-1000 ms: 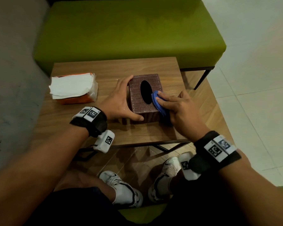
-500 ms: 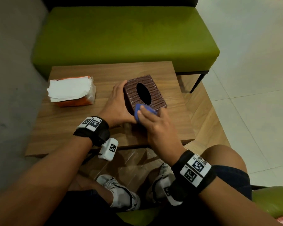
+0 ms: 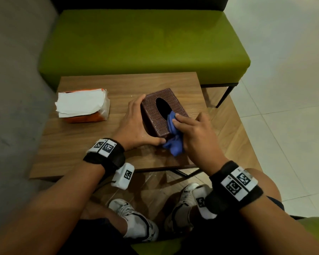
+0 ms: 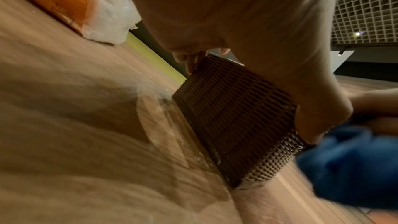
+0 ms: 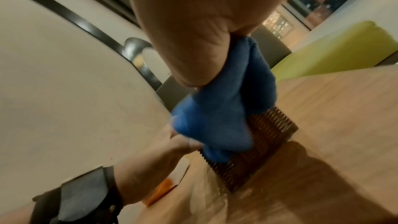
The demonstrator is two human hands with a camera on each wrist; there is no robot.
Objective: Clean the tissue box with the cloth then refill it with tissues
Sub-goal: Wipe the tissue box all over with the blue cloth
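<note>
A brown woven tissue box (image 3: 155,115) with an empty oval slot sits at an angle on the wooden table (image 3: 92,144). My left hand (image 3: 135,124) grips its left side, fingers at the far corner and thumb along the near end. The left wrist view shows that side of the box (image 4: 232,117) under my palm. My right hand (image 3: 191,130) holds a bunched blue cloth (image 3: 174,142) and presses it on the box top near the slot's near end. In the right wrist view the cloth (image 5: 221,108) hangs over the box's (image 5: 267,140) near corner.
An opened orange pack of white tissues (image 3: 83,106) lies at the table's left. A green bench (image 3: 144,46) stands just behind the table. The table's near edge is close to my knees and shoes (image 3: 136,219). A grey wall (image 3: 13,89) is at left, with tiled floor at right.
The box has been turned a little further. My right hand has carried the cloth from the box's near end up onto its top by the slot. My left hand keeps its hold.
</note>
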